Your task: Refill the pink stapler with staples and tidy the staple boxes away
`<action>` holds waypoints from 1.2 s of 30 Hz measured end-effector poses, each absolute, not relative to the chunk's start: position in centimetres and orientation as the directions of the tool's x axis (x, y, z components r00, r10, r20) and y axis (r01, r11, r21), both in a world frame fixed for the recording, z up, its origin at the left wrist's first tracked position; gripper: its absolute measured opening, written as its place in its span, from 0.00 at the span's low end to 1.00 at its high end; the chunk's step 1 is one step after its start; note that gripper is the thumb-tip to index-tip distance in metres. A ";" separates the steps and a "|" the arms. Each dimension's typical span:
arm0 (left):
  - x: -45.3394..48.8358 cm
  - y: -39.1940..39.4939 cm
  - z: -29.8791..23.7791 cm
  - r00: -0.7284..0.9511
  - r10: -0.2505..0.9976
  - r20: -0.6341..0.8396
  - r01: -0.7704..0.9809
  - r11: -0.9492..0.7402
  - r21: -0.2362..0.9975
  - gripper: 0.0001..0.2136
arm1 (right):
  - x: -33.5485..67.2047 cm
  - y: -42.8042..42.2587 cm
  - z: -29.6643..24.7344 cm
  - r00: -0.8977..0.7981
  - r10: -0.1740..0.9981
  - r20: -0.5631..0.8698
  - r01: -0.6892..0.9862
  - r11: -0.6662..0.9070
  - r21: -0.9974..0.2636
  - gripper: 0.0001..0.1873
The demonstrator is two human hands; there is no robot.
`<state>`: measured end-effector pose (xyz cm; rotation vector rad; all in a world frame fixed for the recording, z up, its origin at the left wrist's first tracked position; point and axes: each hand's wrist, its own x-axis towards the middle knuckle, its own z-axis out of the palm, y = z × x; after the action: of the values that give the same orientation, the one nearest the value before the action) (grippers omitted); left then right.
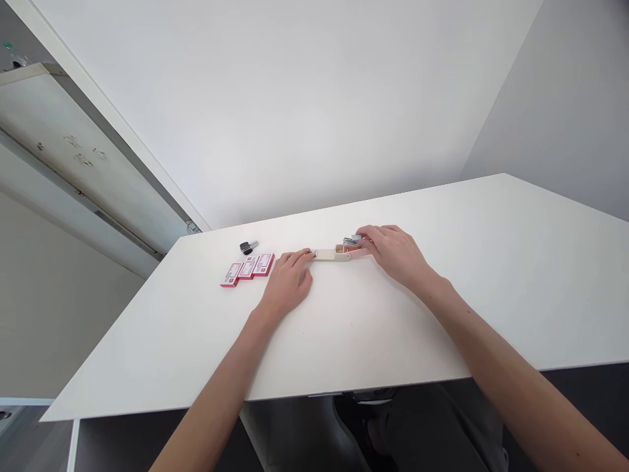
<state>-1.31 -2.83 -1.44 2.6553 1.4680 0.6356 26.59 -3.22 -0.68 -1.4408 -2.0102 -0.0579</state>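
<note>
Clearly, the stapler (326, 255) lies between the two hands on the white table (354, 341), splayed open, with its long axis running left to right, roughly across the line of the forearms. Its cream part reaches toward the left hand (291, 278), its pink part (360, 253) toward the right hand (394, 252). Both hands touch it, so neither is nearer: the left has one end, the right the other.

The left hand is loosely bent and half open, fingertips resting on the stapler's left end, thumb off to the near side and not wrapped round it; how hard it presses, I cannot tell. The right hand is nearly closed, thumb and fingers pinching at the right end, about the metal part (352, 240), which sits just above and to the far side of the pink part. Exactly which piece the fingertips grip is too small to tell.

Left of the left hand, three boxes (248, 267) lie flat in a stepped row, with a black tool (247, 248) just beyond them on the far side
</note>
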 end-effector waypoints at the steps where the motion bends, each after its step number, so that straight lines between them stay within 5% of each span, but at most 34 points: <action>1: -1.3 -2.9 -1.4 0.467 0.820 0.331 0.803 -0.550 0.231 0.21 | 26.6 -3.2 -0.7 -0.181 0.832 0.524 0.865 0.388 -0.319 0.13; 15: -1.2 -2.9 -1.6 0.473 0.816 0.332 0.798 -0.557 0.230 0.20 | 26.5 -3.3 -1.1 -0.244 0.813 0.528 0.900 0.393 -0.189 0.14; 36: -0.9 -3.1 -1.3 0.471 0.820 0.325 0.795 -0.554 0.246 0.20 | 26.5 -3.2 -1.4 -0.302 0.802 0.515 0.883 0.439 -0.166 0.19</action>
<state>-0.92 -3.08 -1.33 2.6424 1.4523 0.6354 26.45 -3.17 -1.40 -1.4119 -2.1632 -0.1997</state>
